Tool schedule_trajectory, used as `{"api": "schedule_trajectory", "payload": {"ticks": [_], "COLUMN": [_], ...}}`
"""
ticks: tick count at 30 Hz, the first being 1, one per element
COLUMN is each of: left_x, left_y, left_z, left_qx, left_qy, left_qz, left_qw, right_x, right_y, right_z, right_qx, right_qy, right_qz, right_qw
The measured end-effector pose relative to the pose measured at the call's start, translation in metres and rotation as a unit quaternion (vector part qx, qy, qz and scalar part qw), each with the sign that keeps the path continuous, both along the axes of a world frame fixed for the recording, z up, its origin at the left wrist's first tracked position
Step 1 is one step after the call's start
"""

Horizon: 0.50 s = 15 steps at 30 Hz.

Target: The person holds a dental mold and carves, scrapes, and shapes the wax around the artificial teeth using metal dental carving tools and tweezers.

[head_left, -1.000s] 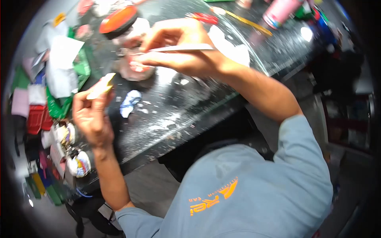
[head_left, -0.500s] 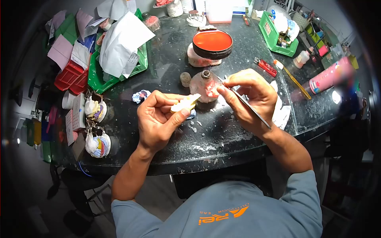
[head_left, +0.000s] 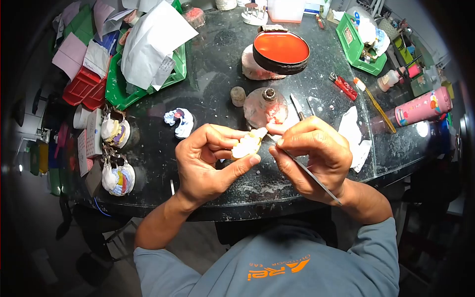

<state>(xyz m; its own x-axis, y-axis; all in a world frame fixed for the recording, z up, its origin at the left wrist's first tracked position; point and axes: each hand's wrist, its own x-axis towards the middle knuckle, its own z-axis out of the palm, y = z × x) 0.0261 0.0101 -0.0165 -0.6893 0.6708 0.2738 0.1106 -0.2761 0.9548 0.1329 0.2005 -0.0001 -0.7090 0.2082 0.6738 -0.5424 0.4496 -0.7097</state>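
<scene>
Between the thumb and fingers of my left hand (head_left: 210, 161) is a small cream-coloured dental cast (head_left: 245, 146), tooth shapes along it. My right hand (head_left: 319, 158) grips a thin metal wax carver (head_left: 316, 181) like a pen. The carver's tip is close to the cast's right end; whether they touch I cannot tell. Just beyond my fingers stands a squat glass spirit lamp (head_left: 252, 111) with a dark neck, pinkish material on it. Behind it, an oval tin of red wax (head_left: 281, 47) rests tilted on a pale block (head_left: 257, 68).
A blue-and-white arch-shaped piece (head_left: 182, 123) lies left of the lamp. Mounted dental models (head_left: 118, 179) line the left side. Green trays (head_left: 116, 91) stand at both back corners. On the right are a red lighter (head_left: 344, 87), yellow-handled brush (head_left: 380, 110), crumpled tissue (head_left: 356, 141) and pink bottle (head_left: 423, 106).
The carver's tip has come from beside the lamp down to the cast, and my hands are closer together. The camera view has shifted somewhat.
</scene>
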Motion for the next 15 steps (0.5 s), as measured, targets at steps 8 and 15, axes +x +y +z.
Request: {"api": "schedule_trajectory", "payload": {"ticks": [8, 15], "left_x": [-0.0023, -0.0024], "left_y": [0.0026, -0.0012], "left_z": [-0.0037, -0.0014], "left_qx": [0.01, -0.01], "left_qy": [0.144, 0.154], "left_qz": [0.047, 0.03], "left_qw": [0.988, 0.987], "right_x": [0.0042, 0.0045], "right_y": [-0.0016, 0.0002], "right_z": [-0.0036, -0.0041], "right_qx": [0.019, 0.027], "right_qy": [0.01, 0.009], "right_qz": [0.02, 0.023], "right_qw": [1.0, 0.999]}}
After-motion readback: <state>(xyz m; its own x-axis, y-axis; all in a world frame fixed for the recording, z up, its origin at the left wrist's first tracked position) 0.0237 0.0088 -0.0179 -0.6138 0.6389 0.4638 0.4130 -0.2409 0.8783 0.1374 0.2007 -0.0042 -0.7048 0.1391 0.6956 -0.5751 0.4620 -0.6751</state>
